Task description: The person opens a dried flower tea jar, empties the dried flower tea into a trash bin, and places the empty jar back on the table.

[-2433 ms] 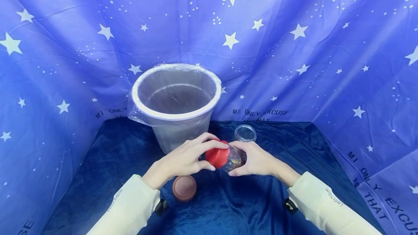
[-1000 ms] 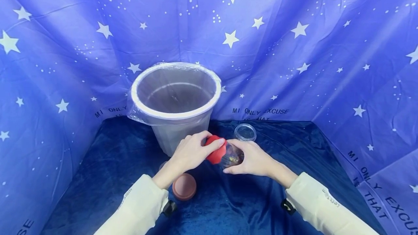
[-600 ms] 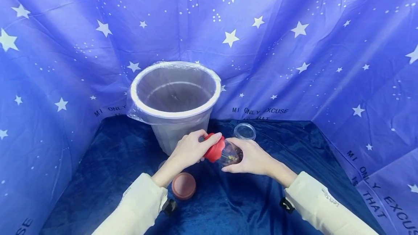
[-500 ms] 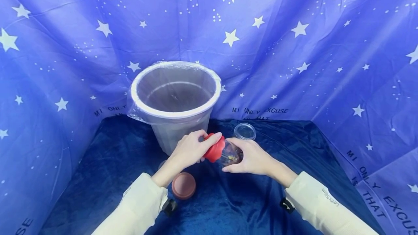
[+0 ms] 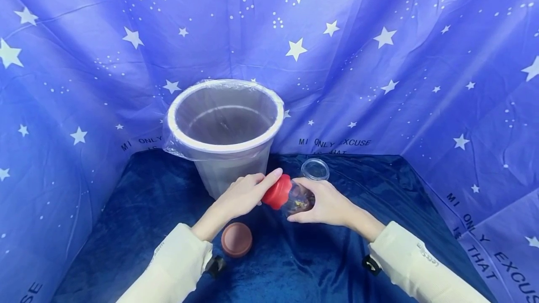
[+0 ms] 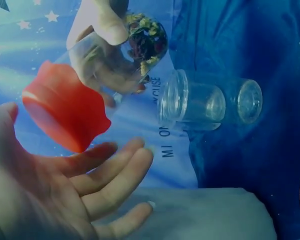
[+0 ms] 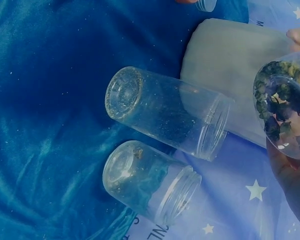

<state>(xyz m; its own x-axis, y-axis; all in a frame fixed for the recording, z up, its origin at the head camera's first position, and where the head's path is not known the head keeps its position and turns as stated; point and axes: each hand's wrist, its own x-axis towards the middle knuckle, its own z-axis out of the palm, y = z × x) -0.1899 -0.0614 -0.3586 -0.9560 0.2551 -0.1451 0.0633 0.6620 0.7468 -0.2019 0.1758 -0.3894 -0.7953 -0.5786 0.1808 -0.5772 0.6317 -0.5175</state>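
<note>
In the head view, my right hand [image 5: 326,202] grips a clear jar [image 5: 298,198], holding it tilted above the cloth. Dried flowers and leaves [image 7: 282,102] lie at its bottom in the right wrist view. A red cap with a wavy edge [image 5: 277,192] covers the jar's mouth and points left. Around that cap is my left hand [image 5: 240,195], thumb along its upper side. The left wrist view shows its fingers [image 6: 110,192] spread and loosely bent beside the cap [image 6: 65,107], not wrapped round it.
A bin [image 5: 229,146] with a clear liner stands behind the left hand. A brownish round lid [image 5: 236,240] lies near the left wrist. Two clear jars without lids, a taller one [image 7: 165,112] and a shorter one [image 7: 150,180], stand behind the right hand on blue velvet cloth [image 5: 337,265].
My left hand has turned on the red cap, its thumb rising to the top, and its fingers have loosened. The jar and cap have shifted slightly, still in the right hand.
</note>
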